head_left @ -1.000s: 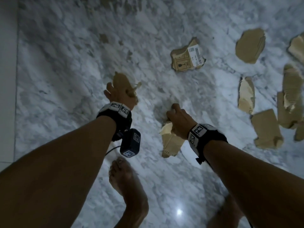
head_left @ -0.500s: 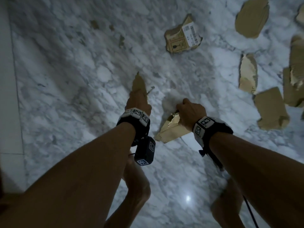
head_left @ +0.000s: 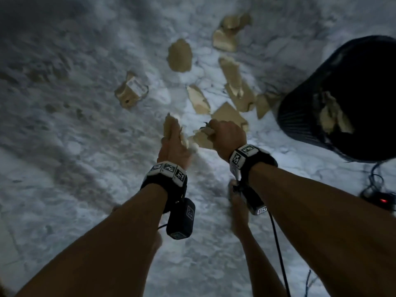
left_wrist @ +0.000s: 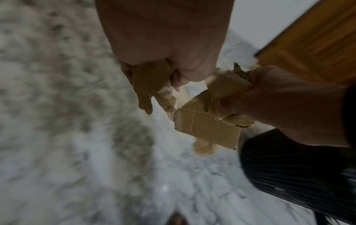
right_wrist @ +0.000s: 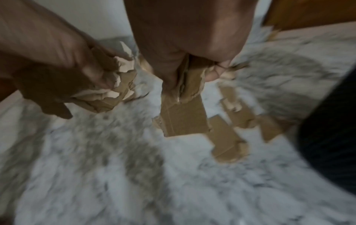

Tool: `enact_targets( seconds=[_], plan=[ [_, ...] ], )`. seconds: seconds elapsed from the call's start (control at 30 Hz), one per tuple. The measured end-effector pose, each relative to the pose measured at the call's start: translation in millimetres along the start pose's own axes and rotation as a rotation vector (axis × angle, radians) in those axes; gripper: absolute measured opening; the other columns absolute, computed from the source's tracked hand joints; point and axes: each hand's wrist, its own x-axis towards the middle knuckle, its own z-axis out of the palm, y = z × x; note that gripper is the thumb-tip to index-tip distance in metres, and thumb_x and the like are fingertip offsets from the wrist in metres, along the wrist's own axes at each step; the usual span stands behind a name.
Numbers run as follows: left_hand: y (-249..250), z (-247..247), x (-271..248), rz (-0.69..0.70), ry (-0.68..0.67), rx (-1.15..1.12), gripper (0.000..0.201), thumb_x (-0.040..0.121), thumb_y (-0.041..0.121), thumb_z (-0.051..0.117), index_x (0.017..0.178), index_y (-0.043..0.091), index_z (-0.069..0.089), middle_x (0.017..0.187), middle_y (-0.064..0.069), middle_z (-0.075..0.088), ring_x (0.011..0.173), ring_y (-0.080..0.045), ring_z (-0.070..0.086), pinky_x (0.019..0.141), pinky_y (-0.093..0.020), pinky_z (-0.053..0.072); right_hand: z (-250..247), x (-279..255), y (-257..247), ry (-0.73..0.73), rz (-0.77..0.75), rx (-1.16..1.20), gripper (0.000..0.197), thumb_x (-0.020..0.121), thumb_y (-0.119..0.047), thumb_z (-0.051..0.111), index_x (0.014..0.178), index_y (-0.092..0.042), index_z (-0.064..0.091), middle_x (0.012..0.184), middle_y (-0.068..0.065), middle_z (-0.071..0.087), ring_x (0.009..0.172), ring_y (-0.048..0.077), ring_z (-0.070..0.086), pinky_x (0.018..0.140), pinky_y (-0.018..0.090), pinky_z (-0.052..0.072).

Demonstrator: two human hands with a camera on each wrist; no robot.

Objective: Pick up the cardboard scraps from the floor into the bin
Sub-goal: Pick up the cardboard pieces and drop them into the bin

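Note:
My left hand (head_left: 174, 144) grips a torn brown cardboard scrap (head_left: 171, 128) that sticks up past the fingers; the same scrap (left_wrist: 146, 85) shows in the left wrist view. Just to its right, my right hand (head_left: 227, 137) grips another brown cardboard scrap (head_left: 202, 138), which in the right wrist view hangs down as a flat piece (right_wrist: 183, 117). The two hands are close together above the marble floor. The black bin (head_left: 342, 99) stands at the right with cardboard (head_left: 332, 114) inside it. Several more scraps lie on the floor, one with a white label (head_left: 131, 90).
White and grey marble floor (head_left: 75, 146) all round. A bare foot (head_left: 237, 206) stands below my right wrist. A black cable and a small device with a red light (head_left: 383, 200) lie right of the bin. A wooden door (left_wrist: 316, 39) shows beyond the hands.
The view has swung right, bringing the black bin into sight. Both hands, each still holding its scrap, have come closer together and moved toward the bin side.

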Motion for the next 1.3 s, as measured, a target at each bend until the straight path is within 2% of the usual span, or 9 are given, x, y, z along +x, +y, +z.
enact_targets(
  seconds=[0.07,0.17,0.4,0.57,0.67,0.9,1.03,1.17,1.3],
  plan=[
    [54.8,1.5,-3.9,0.088,-0.036,-0.015,0.091,0.086,0.012,0.046,0.146,0.044,-0.015,0.156,-0.011,0.026,0.106,-0.043,0.06,0.076,-0.047,0.056,-37.2,-6.0,29.6,0.133,0.047,0.041,0.021,0.092,-0.023,0.057,0.111,-0.015,0.058,0.102,0.013,0.065,0.099,0.037,0.06,0.065,0.039,0.045],
    [146.7,17.7,-19.0,0.229,-0.042,0.023,0.098,0.083,0.01,0.05,0.144,0.045,-0.018,0.137,-0.023,0.047,0.082,-0.04,0.065,0.066,-0.046,0.058,-93.0,-18.5,79.8,0.331,0.134,0.174,0.019,0.091,-0.018,0.055,0.108,-0.011,0.058,0.107,0.016,0.063,0.102,0.038,0.058,0.064,0.037,0.039],
    [307.7,79.4,-57.3,0.454,-0.021,0.199,0.09,0.089,0.015,0.057,0.152,0.017,-0.007,0.121,-0.014,0.059,0.098,-0.028,0.062,0.071,-0.03,0.042,-184.5,-71.4,205.6,0.613,0.334,0.247,0.036,0.085,-0.019,0.06,0.118,-0.006,0.053,0.116,0.016,0.059,0.111,0.038,0.052,0.072,0.045,0.047],
    [371.0,137.8,-60.7,0.474,-0.076,0.29,0.03,0.091,0.016,0.055,0.119,0.009,0.049,0.101,-0.016,0.063,0.083,-0.035,0.059,0.065,-0.031,0.037,-206.8,-106.5,291.2,0.7,0.391,0.275,0.042,0.089,-0.033,0.047,0.111,0.002,0.055,0.11,0.024,0.058,0.103,0.043,0.054,0.068,0.046,0.045],
    [390.7,169.1,-61.6,0.482,-0.087,0.327,0.025,0.091,0.022,0.055,0.111,0.008,0.053,0.087,-0.009,0.056,0.063,-0.023,0.046,0.063,-0.033,0.039,-202.4,-115.2,323.5,0.623,0.451,0.31,0.043,0.087,-0.037,0.052,0.114,-0.003,0.055,0.114,0.021,0.056,0.105,0.041,0.053,0.075,0.048,0.05],
    [382.8,189.5,-63.0,0.537,-0.18,0.346,0.035,0.087,0.027,0.06,0.117,0.01,0.054,0.115,-0.015,0.064,0.107,-0.037,0.06,0.082,-0.033,0.046,-195.5,-130.2,335.1,0.482,0.481,0.424,0.056,0.08,-0.044,0.05,0.121,-0.006,0.053,0.12,0.02,0.053,0.114,0.04,0.05,0.081,0.048,0.048],
    [357.4,156.5,-47.8,0.502,-0.118,0.37,0.035,0.085,0.019,0.058,0.117,0.005,0.055,0.118,-0.017,0.062,0.112,-0.035,0.058,0.088,-0.036,0.046,-192.7,-116.3,306.0,0.46,0.455,0.458,0.071,0.072,-0.055,0.033,0.119,-0.006,0.055,0.119,0.02,0.054,0.112,0.041,0.051,0.083,0.045,0.048],
    [326.2,102.5,-5.6,0.372,-0.07,0.371,0.042,0.086,0.022,0.06,0.125,0.008,0.05,0.124,-0.016,0.059,0.115,-0.033,0.056,0.094,-0.037,0.048,-193.4,-77.3,260.5,0.417,0.423,0.428,0.049,0.086,-0.04,0.055,0.125,-0.01,0.052,0.127,0.016,0.051,0.121,0.037,0.047,0.092,0.046,0.044],
    [289.4,37.9,40.1,0.323,-0.06,0.392,0.046,0.088,0.024,0.06,0.13,0.008,0.05,0.132,-0.015,0.055,0.121,-0.032,0.053,0.097,-0.037,0.046,-189.7,-26.4,192.2,0.357,0.358,0.402,0.041,0.087,-0.035,0.057,0.116,-0.007,0.053,0.119,0.017,0.05,0.105,0.037,0.051,0.078,0.041,0.046]
  ],
)
